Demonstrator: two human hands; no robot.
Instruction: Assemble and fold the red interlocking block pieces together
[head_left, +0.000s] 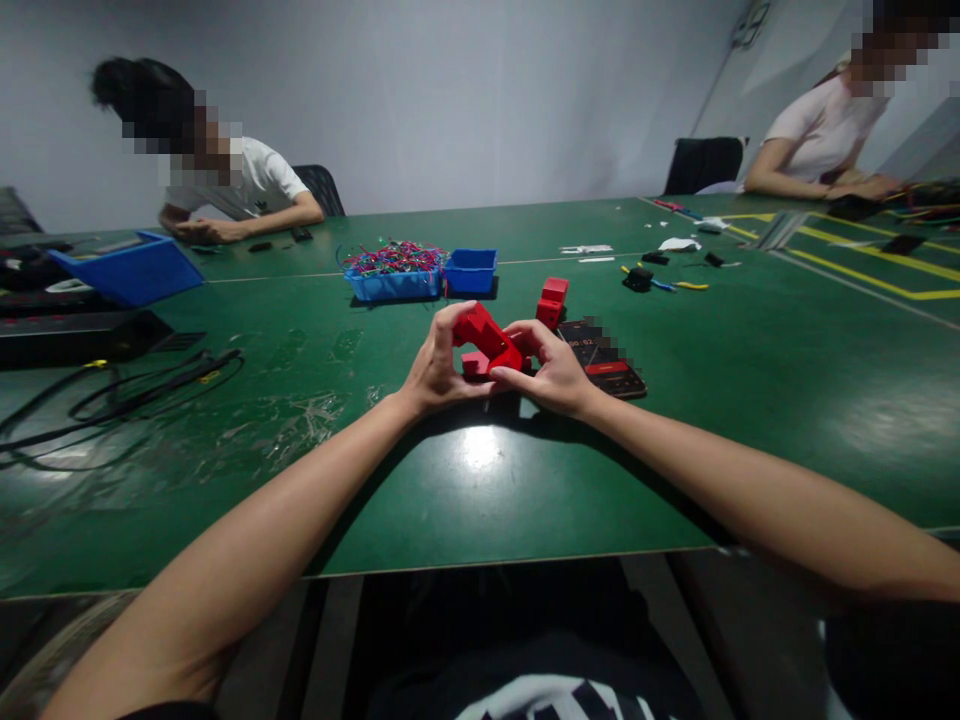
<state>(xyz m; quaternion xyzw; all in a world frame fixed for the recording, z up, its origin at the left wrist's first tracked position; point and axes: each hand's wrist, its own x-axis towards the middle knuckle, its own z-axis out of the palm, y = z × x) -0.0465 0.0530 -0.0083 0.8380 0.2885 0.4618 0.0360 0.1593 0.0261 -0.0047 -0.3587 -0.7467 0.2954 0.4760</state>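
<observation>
Both of my hands hold a red, angular, block-like piece [489,336] just above the green table [480,500]. My left hand [433,368] has its fingers curled around the piece's left side. On the right end, my right hand [553,372] pinches it between thumb and fingers. Under the piece, a lighter red part [474,363] shows between the hands; whether it is joined to the piece I cannot tell. Another red block-shaped piece [553,300] stands just behind my right hand. A dark phone [619,372] with numbers on its screen lies right of that hand, partly covered by it.
A blue bin [395,287] full of coloured wires stands beyond my hands, beside a smaller blue bin [471,272]. Pliers [664,284] lie at the right. Black cables [150,385] and a tilted blue tray [131,270] are at left. Two people sit across the table.
</observation>
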